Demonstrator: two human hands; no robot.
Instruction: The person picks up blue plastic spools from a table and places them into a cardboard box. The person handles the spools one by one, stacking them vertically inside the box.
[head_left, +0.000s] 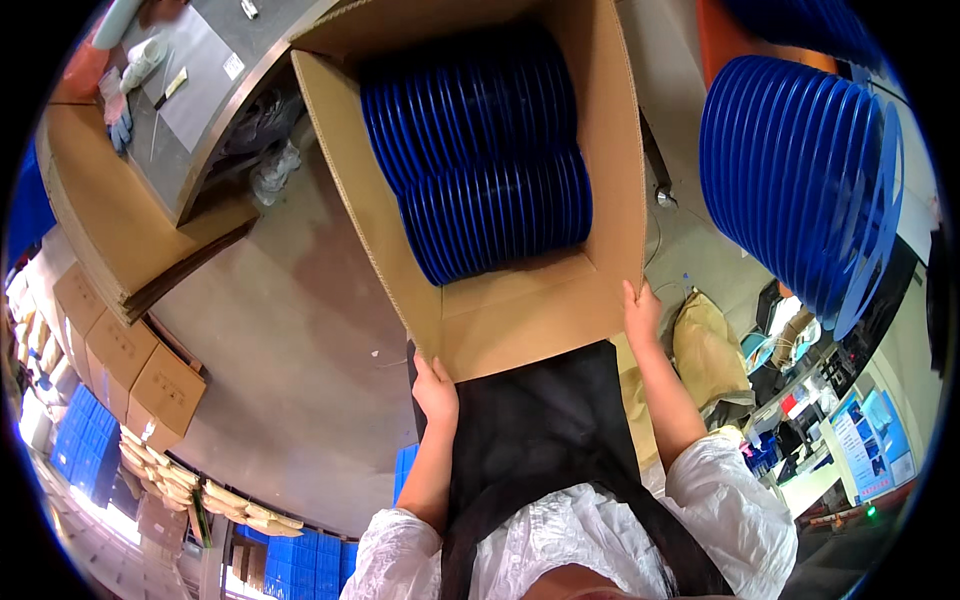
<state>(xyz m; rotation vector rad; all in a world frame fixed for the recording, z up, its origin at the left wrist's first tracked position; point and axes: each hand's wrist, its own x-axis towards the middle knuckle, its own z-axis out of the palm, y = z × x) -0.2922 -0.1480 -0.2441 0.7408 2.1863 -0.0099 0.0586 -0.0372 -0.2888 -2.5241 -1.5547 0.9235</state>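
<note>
In front of me is an open cardboard box (pixel 515 335), tilted so that I look into it. Inside, two rows of thin blue discs (pixel 490 210) stand on edge, packed side by side against the far walls. My left hand (pixel 435 388) grips the box at its near left corner. At the near right corner, my right hand (pixel 642 312) is closed on the cardboard edge. The fingers of both hands are partly hidden by the cardboard.
A row of similar blue discs (pixel 790 170) stands at the right. A grey table (pixel 190 80) with gloves and paper is at the far left, beside flattened cardboard sheets (pixel 120 215). Closed cartons (pixel 160 395) lie left. A tan sack (pixel 708 350) sits right of my arm.
</note>
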